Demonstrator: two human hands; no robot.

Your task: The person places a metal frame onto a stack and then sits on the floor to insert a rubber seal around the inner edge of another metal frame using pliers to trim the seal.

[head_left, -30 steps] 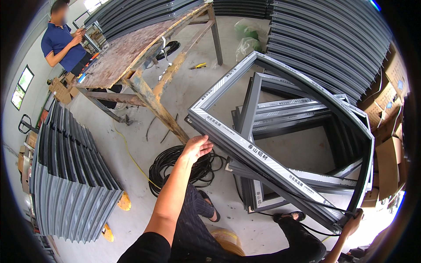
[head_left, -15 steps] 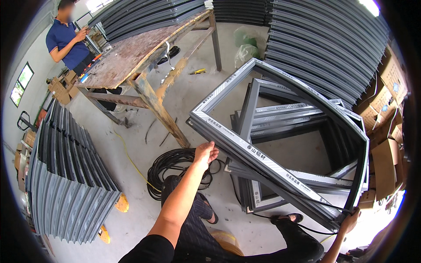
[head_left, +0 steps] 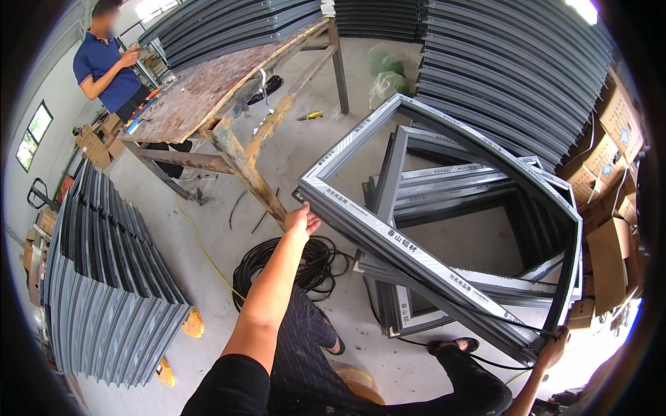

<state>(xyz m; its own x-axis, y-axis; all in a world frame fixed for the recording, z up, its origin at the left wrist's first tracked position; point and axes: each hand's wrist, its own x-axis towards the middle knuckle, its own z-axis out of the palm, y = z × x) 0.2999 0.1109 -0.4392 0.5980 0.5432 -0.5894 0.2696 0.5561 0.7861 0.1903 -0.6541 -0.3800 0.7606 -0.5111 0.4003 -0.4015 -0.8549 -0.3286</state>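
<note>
A grey metal window frame (head_left: 388, 232) with white printed film lies tilted on top of several similar frames (head_left: 409, 308). My left hand (head_left: 303, 222) is at its left corner, fingers curled close to the outer edge. Whether something thin is between them I cannot make out. My right hand (head_left: 553, 350) is closed at the near right corner, where a thin black strip (head_left: 496, 365) meets my fingers. That strip runs across the floor and along the frame's near side. Beyond my left forearm lies a coil of black strip (head_left: 260, 260).
A rusty-legged workbench (head_left: 215, 80) stands at the far left, with a person (head_left: 107, 69) behind it. Stacked grey frames (head_left: 111, 298) fill the left. More stacked frames (head_left: 513, 62) stand at the back right, beside cardboard boxes (head_left: 610, 166). A yellow-handled tool (head_left: 312, 115) lies on the floor.
My left hand has moved left and away from me along the frame's edge to its corner. My right hand and the window frame have hardly moved.
</note>
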